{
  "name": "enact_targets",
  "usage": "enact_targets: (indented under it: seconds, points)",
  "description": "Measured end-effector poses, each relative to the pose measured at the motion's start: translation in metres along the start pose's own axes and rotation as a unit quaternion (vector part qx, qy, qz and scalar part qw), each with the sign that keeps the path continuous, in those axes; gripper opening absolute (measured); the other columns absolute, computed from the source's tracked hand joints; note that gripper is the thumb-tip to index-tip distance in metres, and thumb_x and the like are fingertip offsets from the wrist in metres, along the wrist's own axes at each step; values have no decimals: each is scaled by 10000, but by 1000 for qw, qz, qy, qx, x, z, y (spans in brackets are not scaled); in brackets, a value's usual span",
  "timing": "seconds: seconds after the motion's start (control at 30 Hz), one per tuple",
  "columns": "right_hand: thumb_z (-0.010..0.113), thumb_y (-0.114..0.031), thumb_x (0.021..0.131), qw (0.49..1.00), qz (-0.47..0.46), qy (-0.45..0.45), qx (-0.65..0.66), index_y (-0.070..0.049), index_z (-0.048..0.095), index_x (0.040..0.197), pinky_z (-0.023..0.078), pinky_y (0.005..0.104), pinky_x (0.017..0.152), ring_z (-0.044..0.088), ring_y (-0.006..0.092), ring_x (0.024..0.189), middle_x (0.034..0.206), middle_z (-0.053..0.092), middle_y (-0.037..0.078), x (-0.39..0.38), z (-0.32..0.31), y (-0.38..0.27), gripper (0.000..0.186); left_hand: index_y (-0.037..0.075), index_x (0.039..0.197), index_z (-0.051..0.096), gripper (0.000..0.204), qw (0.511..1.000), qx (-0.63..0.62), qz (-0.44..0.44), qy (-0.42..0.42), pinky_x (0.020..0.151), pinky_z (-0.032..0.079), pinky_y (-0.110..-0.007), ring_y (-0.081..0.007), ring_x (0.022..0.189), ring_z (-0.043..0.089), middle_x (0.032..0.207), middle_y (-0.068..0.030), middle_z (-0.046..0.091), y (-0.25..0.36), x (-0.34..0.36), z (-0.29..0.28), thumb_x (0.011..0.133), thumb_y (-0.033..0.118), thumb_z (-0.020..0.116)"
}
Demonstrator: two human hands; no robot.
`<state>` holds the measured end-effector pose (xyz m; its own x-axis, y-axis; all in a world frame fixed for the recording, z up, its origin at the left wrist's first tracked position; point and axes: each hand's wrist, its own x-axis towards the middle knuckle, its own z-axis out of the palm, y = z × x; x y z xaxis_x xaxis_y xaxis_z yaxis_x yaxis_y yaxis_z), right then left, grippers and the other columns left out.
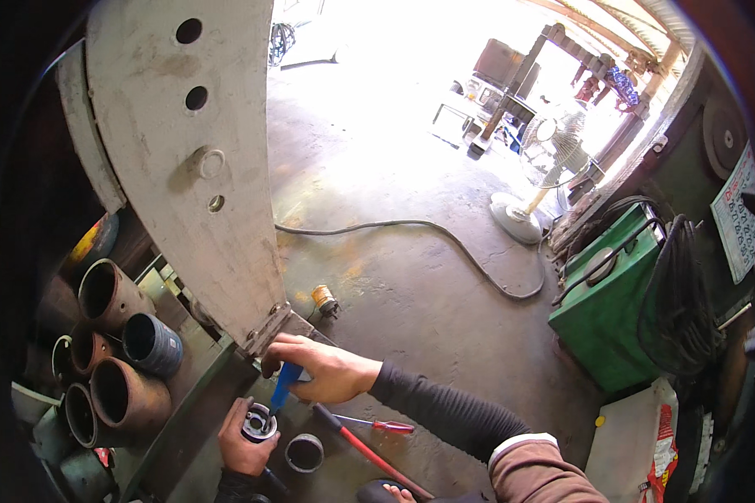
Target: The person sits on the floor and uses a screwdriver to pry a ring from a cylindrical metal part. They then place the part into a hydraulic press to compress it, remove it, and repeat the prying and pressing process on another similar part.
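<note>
Near the bottom centre my left hand (242, 443) is closed around a short, round metal part (258, 426) with a silvery rim and a dark, hollow inside. My right hand (327, 369) grips a blue-handled tool (283, 387) from above, its working end down at the opening of the round part. Whether the tool is pliers or another kind I cannot tell. Beside the left hand a separate metal ring (304, 453) stands on the floor. A screwdriver (390, 426) with a red, clear handle and a red bar (377, 457) with a black end lie to the right.
A tall metal beam (184, 151) with holes rises at left. Several rusty pipe sections (130, 392) are grouped beside it. An orange-and-white cylinder (324, 298) lies beyond my right hand. A black cable (428, 225) crosses the floor toward a fan (520, 216) and a green machine (604, 293).
</note>
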<state>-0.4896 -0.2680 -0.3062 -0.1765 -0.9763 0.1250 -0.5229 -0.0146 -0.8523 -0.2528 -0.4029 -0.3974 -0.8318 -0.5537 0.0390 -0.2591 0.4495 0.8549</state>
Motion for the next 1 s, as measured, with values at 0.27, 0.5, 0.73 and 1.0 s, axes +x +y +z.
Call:
enact_targets:
  seconds: [0.27, 0.5, 0.73, 1.0]
  points:
    - [756, -193, 884, 997, -2, 50, -58, -15, 504, 1297, 532, 498, 900, 644, 463, 1051, 1137, 617, 256, 2, -3, -9, 516, -26, 1249, 648, 705, 999, 9, 41, 15, 989, 528, -402, -366, 1136, 674, 1242, -193, 671, 10, 6, 3, 606, 98, 910]
    - [752, -202, 914, 980, 134, 71, -132, -51, 544, 1311, 559, 478, 771, 684, 409, 890, 1010, 662, 215, 9, 3, -15, 473, 12, 1349, 632, 750, 999, -17, 47, 16, 1048, 518, -413, -374, 1242, 643, 1353, -235, 642, -8, 10, 15, 664, 134, 912]
    - [692, -21, 753, 986, 112, -13, -122, -34, 573, 1238, 510, 411, 971, 602, 366, 1116, 1188, 533, 171, 18, -7, -49, 499, 9, 1373, 615, 802, 1000, 8, 24, 15, 1073, 501, -387, -335, 1252, 650, 1345, -215, 660, -9, 6, 3, 654, 166, 934]
    - [753, -121, 833, 987, 61, 3, -146, -13, 581, 1271, 529, 409, 916, 649, 368, 1072, 1150, 639, 203, 14, -9, -39, 483, 35, 1394, 601, 815, 999, -18, 24, 22, 1067, 513, -387, -331, 1234, 660, 1353, -204, 659, -10, 9, 6, 655, 141, 928]
